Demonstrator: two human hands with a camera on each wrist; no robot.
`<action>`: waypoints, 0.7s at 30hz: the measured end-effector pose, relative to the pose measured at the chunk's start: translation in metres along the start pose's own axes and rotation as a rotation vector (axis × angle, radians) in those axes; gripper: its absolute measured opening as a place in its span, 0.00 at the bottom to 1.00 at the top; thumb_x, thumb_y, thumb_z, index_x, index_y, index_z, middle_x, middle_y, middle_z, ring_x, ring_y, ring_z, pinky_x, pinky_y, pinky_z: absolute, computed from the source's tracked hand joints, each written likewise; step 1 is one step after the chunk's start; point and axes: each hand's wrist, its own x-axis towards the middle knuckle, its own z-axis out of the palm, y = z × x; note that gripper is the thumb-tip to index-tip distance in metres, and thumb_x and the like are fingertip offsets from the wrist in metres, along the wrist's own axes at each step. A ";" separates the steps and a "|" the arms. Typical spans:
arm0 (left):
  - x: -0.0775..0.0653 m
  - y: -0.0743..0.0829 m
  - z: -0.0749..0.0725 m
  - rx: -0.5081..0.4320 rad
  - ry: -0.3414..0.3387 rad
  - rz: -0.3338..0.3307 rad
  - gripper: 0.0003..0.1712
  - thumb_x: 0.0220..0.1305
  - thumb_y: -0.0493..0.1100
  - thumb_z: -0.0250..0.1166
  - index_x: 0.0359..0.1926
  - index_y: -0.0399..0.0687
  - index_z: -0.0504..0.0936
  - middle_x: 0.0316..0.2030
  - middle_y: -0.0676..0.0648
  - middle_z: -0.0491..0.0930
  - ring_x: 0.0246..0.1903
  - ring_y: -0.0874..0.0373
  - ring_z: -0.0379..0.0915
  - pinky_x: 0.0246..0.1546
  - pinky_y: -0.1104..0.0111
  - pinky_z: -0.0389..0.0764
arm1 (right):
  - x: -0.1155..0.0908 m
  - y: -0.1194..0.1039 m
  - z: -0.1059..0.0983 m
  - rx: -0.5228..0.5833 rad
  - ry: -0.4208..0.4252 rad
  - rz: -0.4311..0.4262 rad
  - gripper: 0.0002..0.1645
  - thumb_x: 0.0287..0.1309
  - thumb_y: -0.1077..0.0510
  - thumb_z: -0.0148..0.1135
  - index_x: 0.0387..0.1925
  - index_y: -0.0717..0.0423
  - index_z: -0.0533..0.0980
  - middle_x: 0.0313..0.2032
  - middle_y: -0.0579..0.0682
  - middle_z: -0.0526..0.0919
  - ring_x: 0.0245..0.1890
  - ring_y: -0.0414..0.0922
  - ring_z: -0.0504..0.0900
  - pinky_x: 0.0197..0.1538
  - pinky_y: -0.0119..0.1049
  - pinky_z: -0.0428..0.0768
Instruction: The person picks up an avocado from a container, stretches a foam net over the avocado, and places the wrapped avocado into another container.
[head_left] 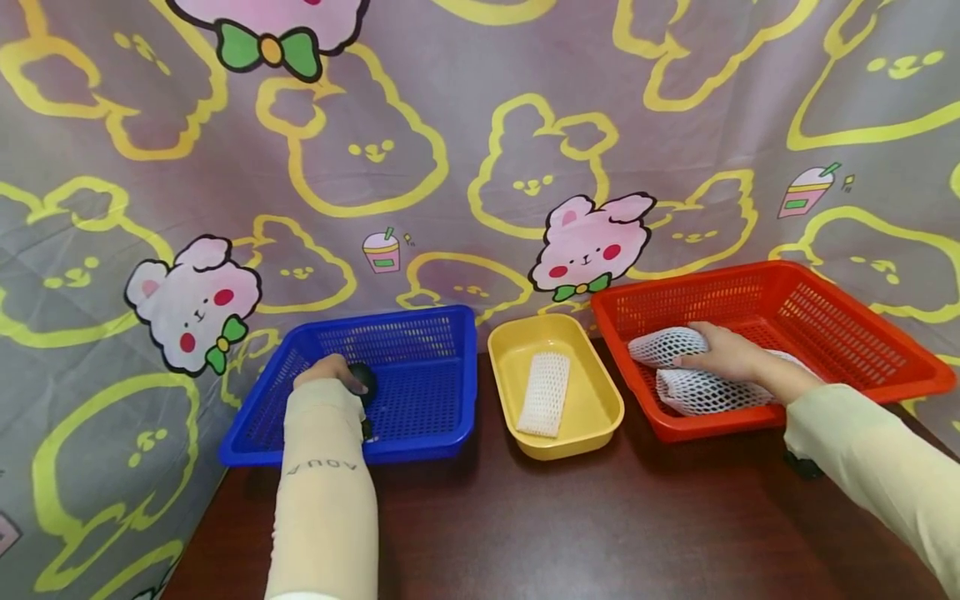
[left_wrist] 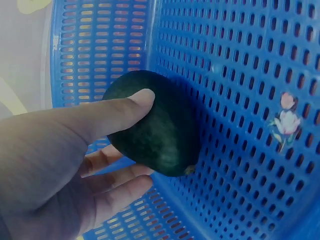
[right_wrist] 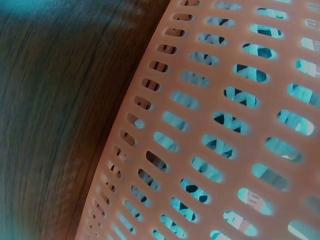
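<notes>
My left hand (head_left: 327,369) is down in the blue basket (head_left: 420,454) and holds a dark green avocado (left_wrist: 160,127). In the left wrist view the thumb lies across its top, the fingers are under it, and the small stem end points away. On the right, my right hand (head_left: 726,357) grips a white foam net sleeve (head_left: 663,346) with a rounded shape, over the front left of the red basket (head_left: 678,429). Another white foam net piece (head_left: 705,393) lies just under that hand. The right wrist view shows only basket wall and table, with the hand out of sight.
Between the baskets stands a yellow tray (head_left: 573,450) with a flat white foam net sleeve (head_left: 545,392) in it. All three containers sit on a dark brown wooden table (head_left: 525,533). Behind them hangs a patterned cloth (head_left: 465,150).
</notes>
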 end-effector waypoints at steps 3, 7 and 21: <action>-0.004 0.000 0.002 -0.057 -0.007 -0.004 0.34 0.61 0.45 0.75 0.62 0.29 0.76 0.59 0.27 0.75 0.56 0.33 0.72 0.54 0.44 0.77 | -0.001 -0.001 -0.001 -0.017 0.034 0.008 0.54 0.64 0.44 0.69 0.70 0.78 0.54 0.59 0.81 0.68 0.53 0.71 0.73 0.59 0.72 0.69; -0.008 0.003 0.007 -0.094 -0.020 -0.019 0.45 0.60 0.45 0.75 0.72 0.34 0.62 0.66 0.25 0.64 0.64 0.28 0.62 0.59 0.42 0.73 | -0.002 -0.002 -0.003 -0.065 0.074 0.011 0.51 0.61 0.44 0.71 0.69 0.76 0.59 0.58 0.80 0.71 0.52 0.71 0.74 0.58 0.72 0.70; -0.006 -0.001 0.008 -0.044 -0.039 -0.004 0.47 0.59 0.47 0.76 0.71 0.29 0.64 0.68 0.25 0.64 0.65 0.28 0.63 0.59 0.41 0.73 | -0.006 -0.013 -0.004 -0.158 0.087 0.058 0.52 0.58 0.42 0.73 0.69 0.73 0.62 0.58 0.80 0.71 0.52 0.73 0.75 0.56 0.73 0.70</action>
